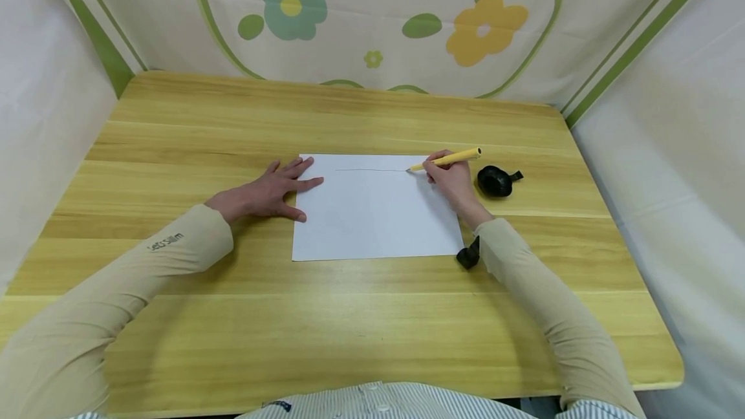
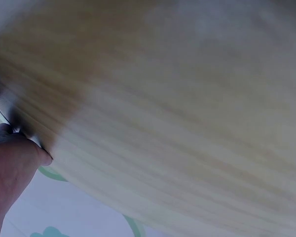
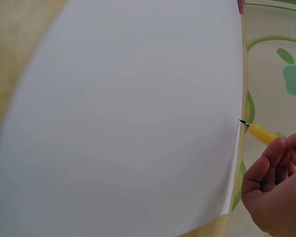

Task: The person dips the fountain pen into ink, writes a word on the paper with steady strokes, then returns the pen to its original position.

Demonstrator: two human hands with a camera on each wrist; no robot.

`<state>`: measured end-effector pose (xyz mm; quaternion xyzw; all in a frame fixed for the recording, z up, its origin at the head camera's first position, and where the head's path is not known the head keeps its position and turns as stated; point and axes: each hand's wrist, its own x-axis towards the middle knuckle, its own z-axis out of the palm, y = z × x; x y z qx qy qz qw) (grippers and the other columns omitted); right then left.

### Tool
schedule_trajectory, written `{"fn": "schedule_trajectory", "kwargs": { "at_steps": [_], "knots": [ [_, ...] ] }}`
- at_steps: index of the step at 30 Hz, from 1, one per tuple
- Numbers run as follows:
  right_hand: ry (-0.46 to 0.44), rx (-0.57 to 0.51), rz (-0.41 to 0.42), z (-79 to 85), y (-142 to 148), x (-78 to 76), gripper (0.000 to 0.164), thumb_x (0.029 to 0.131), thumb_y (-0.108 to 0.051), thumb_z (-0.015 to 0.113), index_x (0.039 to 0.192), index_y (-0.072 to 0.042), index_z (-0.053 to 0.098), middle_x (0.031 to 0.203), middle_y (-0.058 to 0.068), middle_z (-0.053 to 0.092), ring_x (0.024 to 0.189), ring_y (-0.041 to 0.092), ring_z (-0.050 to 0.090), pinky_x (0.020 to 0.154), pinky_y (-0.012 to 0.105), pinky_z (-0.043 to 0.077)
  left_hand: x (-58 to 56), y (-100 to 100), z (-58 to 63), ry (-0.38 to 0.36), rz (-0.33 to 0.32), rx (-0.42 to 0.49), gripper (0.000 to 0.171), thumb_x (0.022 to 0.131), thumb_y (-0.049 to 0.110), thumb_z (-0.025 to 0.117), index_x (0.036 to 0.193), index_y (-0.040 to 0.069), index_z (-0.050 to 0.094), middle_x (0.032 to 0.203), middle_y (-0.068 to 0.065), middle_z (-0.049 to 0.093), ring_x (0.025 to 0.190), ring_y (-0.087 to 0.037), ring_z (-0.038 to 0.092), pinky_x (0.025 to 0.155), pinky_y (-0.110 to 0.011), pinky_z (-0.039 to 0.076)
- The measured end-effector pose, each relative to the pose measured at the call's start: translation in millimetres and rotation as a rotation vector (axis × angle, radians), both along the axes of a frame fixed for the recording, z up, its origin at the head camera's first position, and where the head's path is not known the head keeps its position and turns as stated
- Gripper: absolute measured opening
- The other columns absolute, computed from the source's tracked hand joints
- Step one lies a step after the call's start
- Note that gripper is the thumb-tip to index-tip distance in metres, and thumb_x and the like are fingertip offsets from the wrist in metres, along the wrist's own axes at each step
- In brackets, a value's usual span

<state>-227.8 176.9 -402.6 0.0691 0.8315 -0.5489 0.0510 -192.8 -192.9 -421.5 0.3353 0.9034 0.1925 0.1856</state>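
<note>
A white sheet of paper [image 1: 372, 218] lies on the wooden table, with a thin dark line [image 1: 370, 170] across its upper part. My left hand [image 1: 270, 193] rests with spread fingers on the sheet's left edge. In the left wrist view only part of the left hand [image 2: 15, 168] shows, at the lower left. My right hand [image 1: 454, 183] pinches a yellow pen [image 1: 456, 157] at the sheet's upper right, its tip at the line's right end. The right wrist view shows the pen's dark pointed nib [image 3: 243, 123] at the paper's edge and curled fingers [image 3: 274, 153].
A round black object [image 1: 495, 182] with a short strap lies right of the right hand. A smaller black piece [image 1: 467, 256] sits by the right sleeve, at the sheet's lower right corner. Behind the wooden table [image 1: 349, 328] hangs a flower-printed cloth [image 1: 361, 18].
</note>
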Motion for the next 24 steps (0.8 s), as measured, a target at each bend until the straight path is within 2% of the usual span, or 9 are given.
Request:
{"fn": "schedule_trajectory", "kwargs": {
  "at_steps": [10,17,24],
  "knots": [
    [0.002,-0.005,-0.036,-0.1,7.4,1.2,0.010,0.089,-0.017,0.063,0.094,-0.008,0.062,0.074,0.001,0.060,0.063,0.009,0.057,0.061,0.022,0.049,1.0,1.1,2.9,-0.007,0.003,-0.004,0.082,0.083,0.047,0.067,0.149,0.014,0.030,0.159,-0.020,-0.001,0.146,-0.041,-0.001,0.110,-0.067,-0.004],
    [0.002,0.040,-0.047,0.7,13.0,2.0,0.012,0.090,-0.019,0.062,0.095,-0.008,0.062,0.071,-0.002,0.059,0.063,0.008,0.056,0.062,0.023,0.048,0.5,0.4,1.8,-0.005,0.002,-0.002,0.083,0.083,0.047,0.067,0.149,0.014,0.030,0.159,-0.020,0.000,0.146,-0.042,-0.001,0.110,-0.067,-0.003],
    [0.009,0.011,-0.045,-2.8,18.5,-0.1,0.013,0.091,-0.019,0.062,0.096,-0.007,0.062,0.079,0.002,0.060,0.068,0.009,0.056,0.066,0.022,0.051,0.0,0.3,1.9,0.004,0.004,-0.007,0.083,0.083,0.047,0.067,0.149,0.014,0.030,0.159,-0.021,0.001,0.146,-0.042,0.000,0.110,-0.067,-0.002]
  ]
}}
